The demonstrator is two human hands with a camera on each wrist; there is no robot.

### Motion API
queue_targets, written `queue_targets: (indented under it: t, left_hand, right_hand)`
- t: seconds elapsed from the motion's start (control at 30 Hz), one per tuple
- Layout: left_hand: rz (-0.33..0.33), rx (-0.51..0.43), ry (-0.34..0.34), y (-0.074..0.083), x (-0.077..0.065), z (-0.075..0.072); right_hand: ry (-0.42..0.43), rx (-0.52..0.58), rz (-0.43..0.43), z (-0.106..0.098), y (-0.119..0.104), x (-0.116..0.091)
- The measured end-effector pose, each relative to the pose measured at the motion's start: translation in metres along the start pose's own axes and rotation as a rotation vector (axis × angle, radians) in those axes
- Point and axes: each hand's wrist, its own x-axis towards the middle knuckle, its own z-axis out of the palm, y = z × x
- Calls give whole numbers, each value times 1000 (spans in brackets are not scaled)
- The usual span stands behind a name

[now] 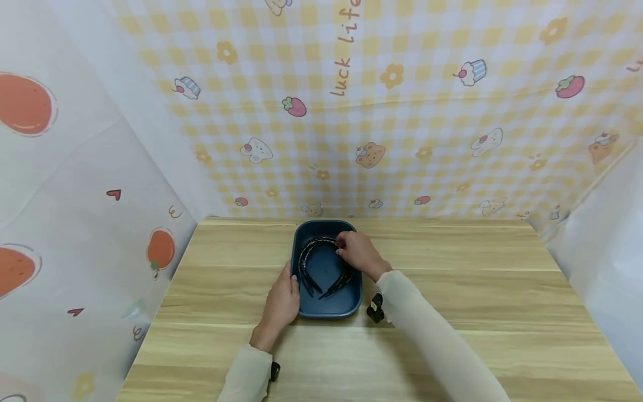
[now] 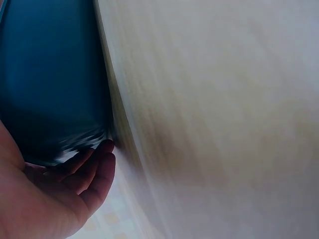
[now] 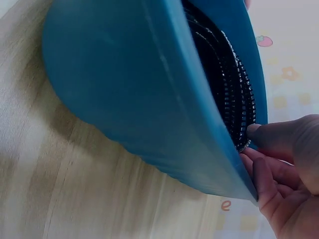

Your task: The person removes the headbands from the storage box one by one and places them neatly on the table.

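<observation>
A dark blue plastic bin (image 1: 326, 307) stands on the wooden table, with several thin black headbands (image 1: 303, 262) lying in it, their ends toward the near side. My left hand (image 1: 281, 298) holds the bin's left wall; in the left wrist view its bent fingers (image 2: 99, 174) lie along the outside of the bin (image 2: 55, 74). Over the far right part of the bin, my right hand (image 1: 360, 252) pinches a headband. The right wrist view shows the thumb on the dark, beaded or ridged headbands (image 3: 234, 89), with other fingers below them near the rim. How many headbands the pinch takes is hidden.
The wood-grain table (image 1: 477, 279) extends on both sides of the bin. A yellow checked cloth (image 1: 326, 134) with cartoon prints hangs behind the table's far edge. A white printed sheet (image 1: 100, 223) stands along the left side, another white sheet (image 1: 608, 223) on the right.
</observation>
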Motion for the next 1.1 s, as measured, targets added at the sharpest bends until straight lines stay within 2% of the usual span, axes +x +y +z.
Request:
queue_targets:
  t: [0.27, 0.43, 0.73, 1.1]
  left_hand:
    - [-4, 8, -4, 0, -1, 1]
    - [-8, 11, -5, 1, -1, 1]
    - [-21, 39, -3, 1, -2, -1]
    - [-9, 62, -4, 2, -3, 0]
  right_hand:
    - [13, -104, -8, 6, -5, -1]
    - [37, -121, -14, 7, -5, -1]
    - [63, -29, 14, 6, -4, -2]
    - [146, 113, 76, -10, 5, -10]
